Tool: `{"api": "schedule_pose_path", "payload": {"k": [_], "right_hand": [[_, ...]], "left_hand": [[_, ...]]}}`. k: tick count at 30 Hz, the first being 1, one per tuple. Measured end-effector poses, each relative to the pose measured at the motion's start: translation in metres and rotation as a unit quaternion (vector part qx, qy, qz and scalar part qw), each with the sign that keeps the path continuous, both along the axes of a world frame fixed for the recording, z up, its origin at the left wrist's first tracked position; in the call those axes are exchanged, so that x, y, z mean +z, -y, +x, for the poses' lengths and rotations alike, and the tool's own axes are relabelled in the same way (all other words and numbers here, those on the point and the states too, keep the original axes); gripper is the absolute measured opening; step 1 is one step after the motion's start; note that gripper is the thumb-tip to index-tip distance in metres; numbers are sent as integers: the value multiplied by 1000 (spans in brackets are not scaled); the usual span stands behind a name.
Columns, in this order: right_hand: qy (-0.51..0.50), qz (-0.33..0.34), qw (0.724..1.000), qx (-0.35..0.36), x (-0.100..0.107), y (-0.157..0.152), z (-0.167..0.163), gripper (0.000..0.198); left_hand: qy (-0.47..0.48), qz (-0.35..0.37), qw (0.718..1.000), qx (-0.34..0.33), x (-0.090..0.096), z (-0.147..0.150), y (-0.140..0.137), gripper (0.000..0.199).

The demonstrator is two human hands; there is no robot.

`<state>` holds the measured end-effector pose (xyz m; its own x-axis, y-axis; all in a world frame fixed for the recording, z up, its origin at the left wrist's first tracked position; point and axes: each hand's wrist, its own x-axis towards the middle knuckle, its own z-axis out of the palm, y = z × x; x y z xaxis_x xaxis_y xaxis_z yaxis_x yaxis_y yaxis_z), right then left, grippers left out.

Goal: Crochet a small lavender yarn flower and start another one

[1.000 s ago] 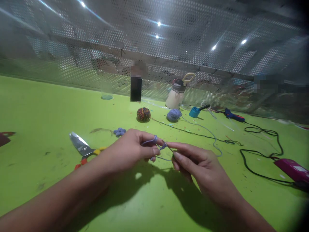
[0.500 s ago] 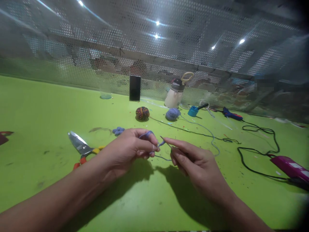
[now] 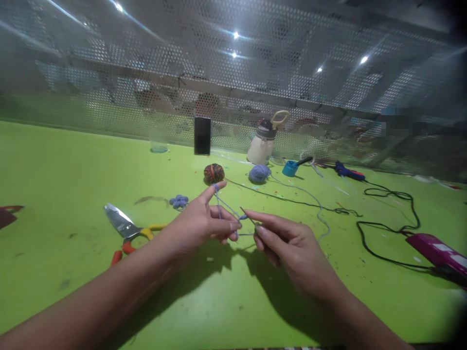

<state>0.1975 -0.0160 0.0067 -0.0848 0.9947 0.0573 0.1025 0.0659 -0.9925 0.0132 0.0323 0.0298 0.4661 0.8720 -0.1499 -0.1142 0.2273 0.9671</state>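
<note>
My left hand point(image 3: 204, 218) pinches a small piece of blue-purple yarn work point(image 3: 242, 217) between thumb and fingers. Its index finger is raised, with the yarn point(image 3: 226, 206) looped round it and stretched down to the work. In my right hand point(image 3: 288, 243) is a thin crochet hook point(image 3: 248, 216), gripped like a pen, its tip at the small yarn piece. From the blue-purple yarn ball point(image 3: 259, 173) behind the hands, a strand curves right and back toward them. A crocheted blue-purple flower point(image 3: 179, 201) lies just beyond my left wrist.
Scissors point(image 3: 126, 226) lie open beside my left forearm. A multicoloured yarn ball point(image 3: 213, 173), a phone point(image 3: 202, 136), a bottle point(image 3: 261, 143) and a blue pot point(image 3: 290, 168) stand farther back. At right are a glue gun point(image 3: 349, 171), its black cord and a magenta power strip point(image 3: 436, 250).
My left index finger has lifted and straightened, drawing the yarn loop up and taut. My right hand and the hook stay nearly in place.
</note>
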Motion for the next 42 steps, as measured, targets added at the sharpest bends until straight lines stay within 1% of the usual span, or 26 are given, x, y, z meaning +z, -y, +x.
{"api": "schedule_pose_path", "payload": {"k": [2, 4, 6, 7, 8, 9, 12, 13, 18, 23, 27, 29, 32, 35, 38, 42], "right_hand": [[37, 29, 999, -10, 1, 1, -1, 32], [84, 64, 994, -17, 2, 3, -2, 33], [122, 93, 988, -19, 3, 4, -4, 32], [137, 101, 985, -19, 3, 4, -4, 32], [146, 107, 983, -19, 3, 5, -5, 32], [153, 110, 982, -19, 3, 5, -5, 32], [163, 118, 979, -15, 2, 4, -5, 34], [165, 119, 979, -14, 2, 4, -6, 34], [154, 104, 982, -16, 1, 4, -7, 33], [129, 64, 990, -4, 2, 3, -7, 33], [114, 37, 993, -2, 2, 1, -6, 32], [99, 31, 995, -4, 2, 1, -5, 32], [71, 15, 997, -4, 3, 1, -6, 31], [24, -30, 999, 8, 4, 0, -6, 32], [-42, -80, 995, 30, 4, -1, -5, 37], [-109, -108, 987, 50, 2, -3, -3, 39]], "left_hand": [[10, 1, 1000, -2, 0, -2, -2, 91], [24, 5, 1000, 12, 0, -4, -4, 67], [14, 21, 999, 31, 1, -6, -5, 44], [-1, 33, 999, 34, 2, -6, -5, 38], [-15, 45, 998, 35, 3, -6, -4, 37], [-27, 54, 998, 32, 3, -5, -4, 41], [-41, 68, 996, 26, 5, -1, -1, 65], [-46, 70, 996, 30, 5, 1, -1, 70], [-78, 106, 990, 42, 3, 4, 2, 81], [-102, 157, 981, 41, 1, 3, 2, 96], [-138, 173, 975, 21, 1, 2, 2, 97], [-139, 170, 975, 17, 2, 2, 2, 97], [-116, 155, 981, 21, 4, 2, 2, 98], [-87, 126, 988, 9, 3, 1, 1, 102], [-54, 92, 994, -5, 1, -1, -2, 102], [-21, 61, 998, 0, 0, -2, -4, 101]]}}
